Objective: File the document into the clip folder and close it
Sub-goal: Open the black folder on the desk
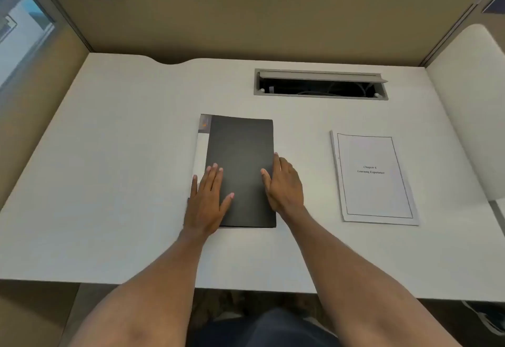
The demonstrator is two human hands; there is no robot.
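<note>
A black clip folder [240, 155] lies closed on the white desk [123, 182], its pale spine strip along the left edge. My left hand [209, 202] rests flat on the folder's lower left corner, fingers spread. At the folder's right edge is my right hand [284, 182], thumb on the cover and fingers down along the edge. The document [374, 177], a white stapled sheaf with a framed title page, lies to the right of the folder, apart from both hands.
An open grey cable tray [321, 84] is sunk into the desk behind the folder. Tan partition walls [246, 19] enclose the desk on three sides. A white chair back [475, 100] stands at the right.
</note>
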